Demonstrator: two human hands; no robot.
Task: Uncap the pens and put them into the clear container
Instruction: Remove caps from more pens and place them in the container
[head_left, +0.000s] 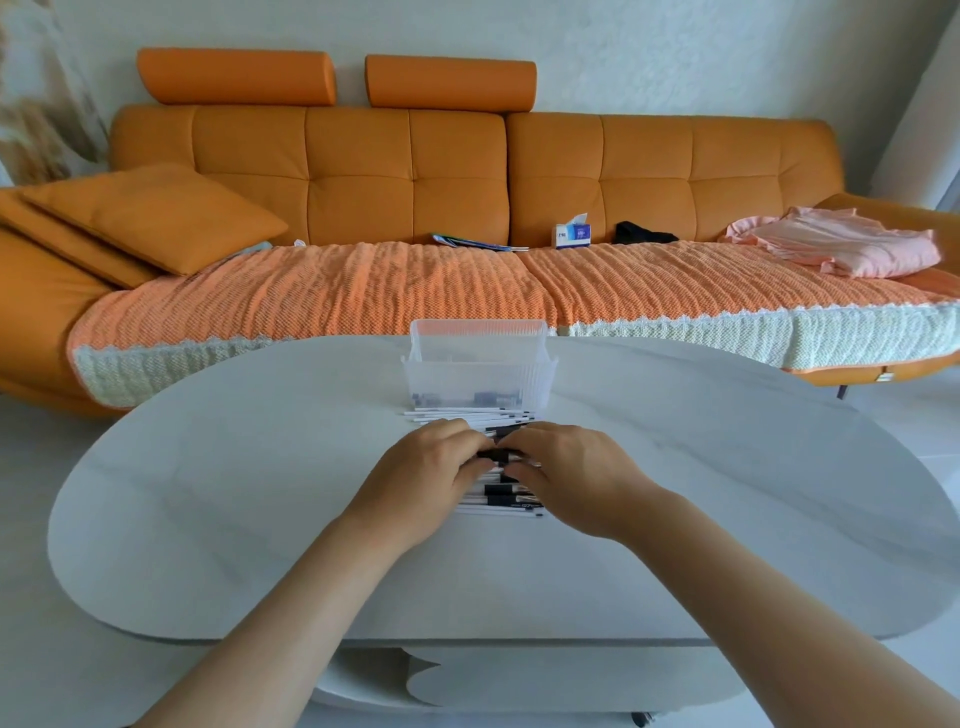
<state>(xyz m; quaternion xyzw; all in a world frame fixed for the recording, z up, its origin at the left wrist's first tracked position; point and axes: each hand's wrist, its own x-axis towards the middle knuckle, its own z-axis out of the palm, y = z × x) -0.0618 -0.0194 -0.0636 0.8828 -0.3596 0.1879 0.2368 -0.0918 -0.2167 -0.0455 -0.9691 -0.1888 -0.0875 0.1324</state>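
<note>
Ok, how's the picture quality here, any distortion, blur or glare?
Head view: wide-angle bending bows the table and sofa; soft even light, faint shadows; top-left corner smeared; left hand, right hand and the pen they grip are sharp; no glare on the clear container.

I see white pens (511, 502) with black caps lying crosswise in a row, just beside the upright, ribbed clear container (478, 374), at its six o'clock.

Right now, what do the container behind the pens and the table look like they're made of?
Container: probably clear plastic, slightly frosted; dark items show through its ribbed walls. Table: smooth matte pale top with faint grey veining, perhaps stone or laminate, unclear which.
</note>
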